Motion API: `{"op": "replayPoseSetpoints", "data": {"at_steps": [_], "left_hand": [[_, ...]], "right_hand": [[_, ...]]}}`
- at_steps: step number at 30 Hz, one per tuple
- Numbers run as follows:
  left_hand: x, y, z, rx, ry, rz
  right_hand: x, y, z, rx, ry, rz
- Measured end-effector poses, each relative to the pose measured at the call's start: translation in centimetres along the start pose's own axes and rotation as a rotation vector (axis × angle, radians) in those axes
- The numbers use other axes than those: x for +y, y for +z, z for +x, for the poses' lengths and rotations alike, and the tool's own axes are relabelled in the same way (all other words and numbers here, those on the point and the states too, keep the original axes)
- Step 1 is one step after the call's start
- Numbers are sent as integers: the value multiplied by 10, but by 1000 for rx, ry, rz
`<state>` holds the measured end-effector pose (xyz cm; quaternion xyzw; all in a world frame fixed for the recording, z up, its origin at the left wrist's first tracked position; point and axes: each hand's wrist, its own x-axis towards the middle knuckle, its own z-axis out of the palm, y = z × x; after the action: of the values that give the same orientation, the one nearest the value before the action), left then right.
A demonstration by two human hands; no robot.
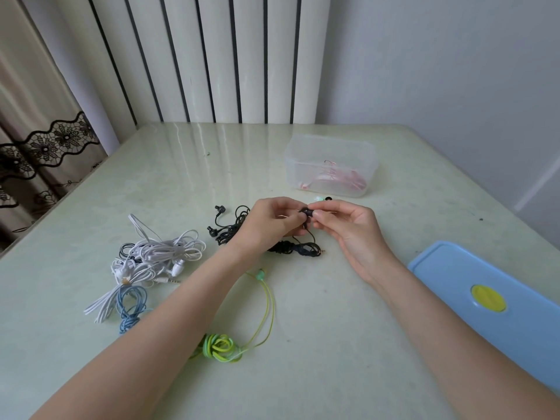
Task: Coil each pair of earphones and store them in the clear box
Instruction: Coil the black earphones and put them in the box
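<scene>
My left hand (266, 221) and my right hand (348, 225) meet at mid-table, both pinching a black earbud (307, 212) whose dark cable (298, 247) lies bundled on the table below them. A second black pair (225, 227) sits tangled just left of my left hand. White earphones (160, 253) are heaped at the left, a blue pair (131, 307) lies in front of them, and a green-yellow pair (221, 345) is partly coiled near my left forearm. The clear box (330, 165) stands behind my hands with pink earphones (336, 178) inside.
A blue lid (491, 301) with a yellow disc lies at the right near the table's edge. Small earbud pieces (322, 198) lie between the box and my hands. White slatted panels and a curtain stand behind the pale green table (333, 344).
</scene>
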<state>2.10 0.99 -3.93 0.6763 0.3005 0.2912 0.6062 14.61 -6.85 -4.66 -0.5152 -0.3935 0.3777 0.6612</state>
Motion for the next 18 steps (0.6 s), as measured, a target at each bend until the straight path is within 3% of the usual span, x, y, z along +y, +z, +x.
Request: {"op": "replayPoseSetpoints", "data": {"at_steps": [8, 18], "left_hand": [[1, -1, -2, 42, -22, -37], [1, -4, -5, -3, 26, 44]], "right_hand": [[0, -1, -2, 95, -70, -117], [0, -1, -3, 68, -105, -143]]}}
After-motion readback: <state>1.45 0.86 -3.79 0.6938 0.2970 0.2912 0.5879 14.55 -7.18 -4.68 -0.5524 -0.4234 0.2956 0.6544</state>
